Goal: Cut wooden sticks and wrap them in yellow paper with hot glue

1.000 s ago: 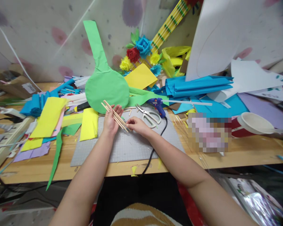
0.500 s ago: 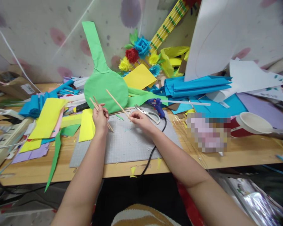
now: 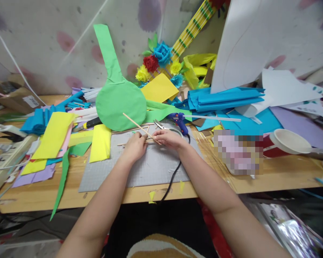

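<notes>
Both hands meet over the grey cutting mat (image 3: 150,168). My right hand (image 3: 168,138) is closed in a pinch on a thin wooden stick (image 3: 136,125) that slants up to the left over the green paper paddle shape (image 3: 120,102). My left hand (image 3: 136,146) is closed on several thin wooden sticks (image 3: 123,143) lying level just above the mat, its fingertips touching the right hand's stick. Scissors (image 3: 161,126) lie just behind the right hand, partly hidden by it.
A blue glue gun (image 3: 179,120) lies behind the scissors, its black cord (image 3: 172,179) running off the table's front edge. Yellow paper sheets (image 3: 101,141) lie left of the mat, blue folded paper (image 3: 223,98) at the right. A red-and-white cup (image 3: 285,141) lies tipped at right.
My left hand has moved right with its sticks and turned them level, meeting the right hand. The right hand has kept its single stick and drawn slightly toward the left hand.
</notes>
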### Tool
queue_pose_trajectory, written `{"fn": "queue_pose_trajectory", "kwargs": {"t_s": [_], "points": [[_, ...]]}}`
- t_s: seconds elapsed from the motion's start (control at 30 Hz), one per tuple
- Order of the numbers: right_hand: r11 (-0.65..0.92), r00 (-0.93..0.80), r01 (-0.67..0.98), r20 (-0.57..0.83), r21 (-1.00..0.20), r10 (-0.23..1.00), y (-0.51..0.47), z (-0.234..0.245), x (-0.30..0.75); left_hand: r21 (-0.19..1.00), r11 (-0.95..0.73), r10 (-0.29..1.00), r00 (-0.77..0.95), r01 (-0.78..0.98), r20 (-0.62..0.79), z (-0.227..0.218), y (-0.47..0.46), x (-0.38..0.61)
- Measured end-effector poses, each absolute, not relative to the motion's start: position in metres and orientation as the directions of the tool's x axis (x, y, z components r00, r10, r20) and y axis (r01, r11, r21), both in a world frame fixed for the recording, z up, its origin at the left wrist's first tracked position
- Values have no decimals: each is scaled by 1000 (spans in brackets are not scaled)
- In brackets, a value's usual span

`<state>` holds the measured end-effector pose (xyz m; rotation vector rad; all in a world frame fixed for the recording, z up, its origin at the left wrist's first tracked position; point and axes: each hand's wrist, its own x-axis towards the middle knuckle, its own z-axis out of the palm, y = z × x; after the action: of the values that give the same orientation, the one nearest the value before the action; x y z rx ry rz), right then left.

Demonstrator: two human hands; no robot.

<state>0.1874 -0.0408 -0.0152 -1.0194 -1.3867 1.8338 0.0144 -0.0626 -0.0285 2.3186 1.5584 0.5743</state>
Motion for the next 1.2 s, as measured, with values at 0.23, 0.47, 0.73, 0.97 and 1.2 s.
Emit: {"fn": "queue_pose_trajectory", "kwargs": {"t_s": [0.23, 0.47, 0.73, 0.97, 1.2], "points": [[-76, -467, 200, -163, -977, 869, -42, -18, 186, 871, -222, 975, 125, 438, 186, -31, -49, 9], [-37, -477, 269, -166, -962, 863, -46, -14, 182, 913, 214, 968, -52, -346, -247, -13, -44, 15], [-22, -495, 305, -179, -952, 850, -47, -11, 184, 803, 171, 960, -85, -570, -265, -9, -40, 1], [-16, -546, 310, -192, -951, 815, -46, -14, 186, 811, 146, 971, -74, -567, -227, -11, -38, -2], [-17, -428, 125, -69, -992, 901, -39, -9, 202, 997, -55, 996, -73, 53, 59, -14, -41, -6]]}}
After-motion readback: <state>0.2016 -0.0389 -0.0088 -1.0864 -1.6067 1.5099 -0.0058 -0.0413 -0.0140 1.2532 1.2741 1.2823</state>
